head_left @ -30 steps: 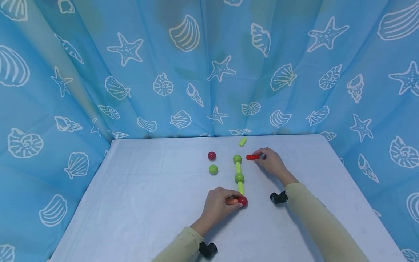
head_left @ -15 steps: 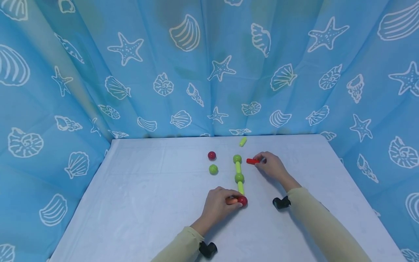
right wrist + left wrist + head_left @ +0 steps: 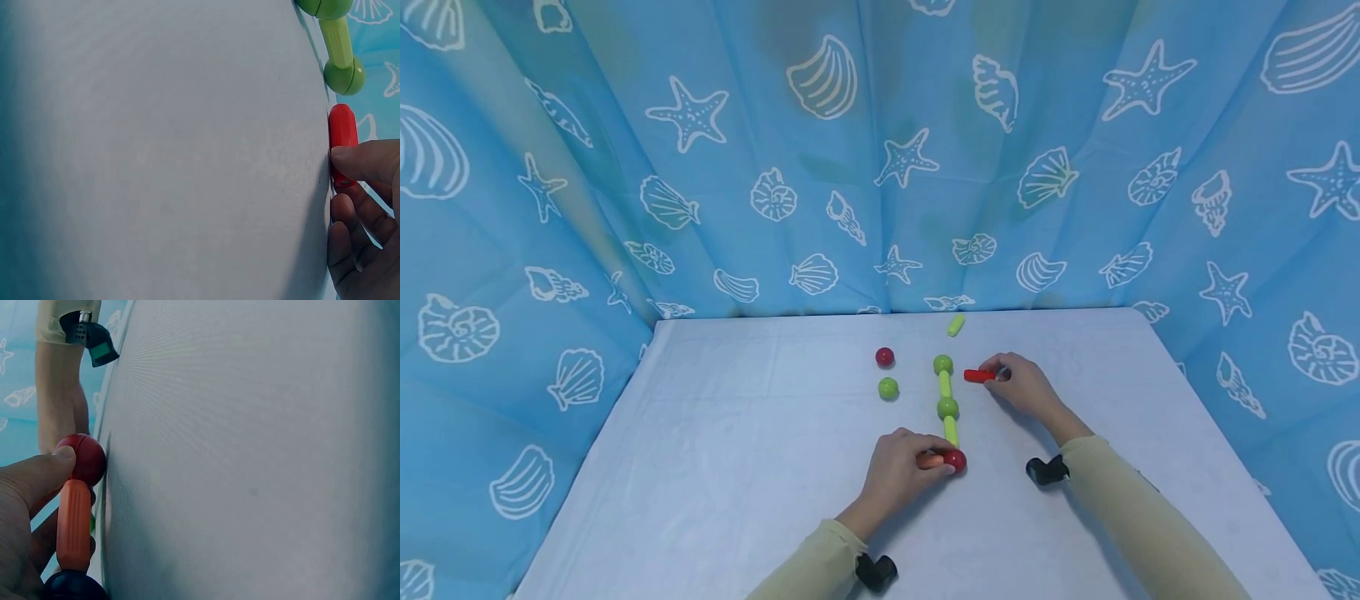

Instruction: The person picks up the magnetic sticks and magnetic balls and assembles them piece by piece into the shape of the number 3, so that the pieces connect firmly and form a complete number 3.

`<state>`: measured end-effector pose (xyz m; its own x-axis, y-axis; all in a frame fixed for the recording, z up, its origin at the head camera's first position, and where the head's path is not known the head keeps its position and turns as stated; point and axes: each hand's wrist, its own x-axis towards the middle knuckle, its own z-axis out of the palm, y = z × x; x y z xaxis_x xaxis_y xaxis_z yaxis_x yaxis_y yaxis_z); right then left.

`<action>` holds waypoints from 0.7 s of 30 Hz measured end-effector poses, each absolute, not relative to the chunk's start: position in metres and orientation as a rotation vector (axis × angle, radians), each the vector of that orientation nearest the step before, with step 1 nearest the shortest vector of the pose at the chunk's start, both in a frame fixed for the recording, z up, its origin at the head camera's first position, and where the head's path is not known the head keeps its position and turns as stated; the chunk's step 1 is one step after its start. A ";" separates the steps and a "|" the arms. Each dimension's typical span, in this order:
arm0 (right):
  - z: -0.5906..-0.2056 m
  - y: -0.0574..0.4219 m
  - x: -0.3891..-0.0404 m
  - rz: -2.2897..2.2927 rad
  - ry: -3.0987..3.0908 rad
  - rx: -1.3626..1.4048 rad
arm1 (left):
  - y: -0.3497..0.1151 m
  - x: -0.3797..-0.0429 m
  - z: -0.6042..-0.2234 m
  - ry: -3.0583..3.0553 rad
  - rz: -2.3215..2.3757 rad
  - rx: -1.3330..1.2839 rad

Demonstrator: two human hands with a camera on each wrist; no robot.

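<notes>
1. Head view: left hand (image 3: 897, 472) grips the nearer red ball (image 3: 956, 462) at the near end of the green chain (image 3: 948, 408).
2. Left wrist view: orange rod (image 3: 74, 525) runs from that ball to a dark blue ball (image 3: 75, 585).
3. Right wrist view: right hand (image 3: 1028, 386) pinches the red rod (image 3: 343, 127), apart from the chain.
4. Farther red ball (image 3: 884, 357) and loose green ball (image 3: 888, 388) lie left of the chain; loose lime rod (image 3: 956, 325) beyond.

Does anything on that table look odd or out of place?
Nothing looks spilled or broken. At most, the loose green rod seems a little stray: it lies slantwise near the far edge of the table, by itself and apart from the chain.
</notes>
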<state>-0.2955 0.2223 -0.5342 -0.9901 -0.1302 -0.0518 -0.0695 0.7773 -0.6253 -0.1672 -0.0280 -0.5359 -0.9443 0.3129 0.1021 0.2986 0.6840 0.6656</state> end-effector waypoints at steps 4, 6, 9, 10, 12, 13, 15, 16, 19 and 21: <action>-0.534 0.221 -0.296 -1.028 2.851 -0.142 | -0.028 -0.167 -0.536 2.871 1.138 0.530; -0.534 0.221 -0.297 -1.034 2.849 -0.145 | -0.028 -0.167 -0.536 2.877 1.140 0.537; -0.532 0.220 -0.297 -1.037 2.857 -0.141 | -0.028 -0.167 -0.537 2.879 1.140 0.542; -0.532 0.219 -0.297 -1.036 2.860 -0.141 | -0.028 -0.167 -0.537 2.879 1.140 0.543; -0.529 0.218 -0.297 -1.042 2.863 -0.131 | -0.028 -0.167 -0.537 2.877 1.141 0.541; -0.528 0.217 -0.297 -1.049 2.860 -0.119 | -0.028 -0.167 -0.537 2.876 1.141 0.539; -0.525 0.215 -0.297 -1.058 2.863 -0.116 | -0.028 -0.167 -0.537 2.873 1.140 0.537; -0.523 0.213 -0.298 -1.063 2.865 -0.114 | -0.028 -0.167 -0.537 2.872 1.141 0.537; -0.518 0.208 -0.301 -1.074 2.874 -0.129 | -0.028 -0.167 -0.537 2.876 1.138 0.550; -0.516 0.203 -0.304 -1.083 2.880 -0.147 | -0.028 -0.167 -0.537 2.880 1.138 0.557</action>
<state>-0.3038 0.2031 -0.5159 -0.9936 -0.1104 -0.0237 -0.0674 0.7485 -0.6597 -0.1674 -0.0284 -0.5370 -0.9373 0.3223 0.1327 0.3259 0.6757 0.6613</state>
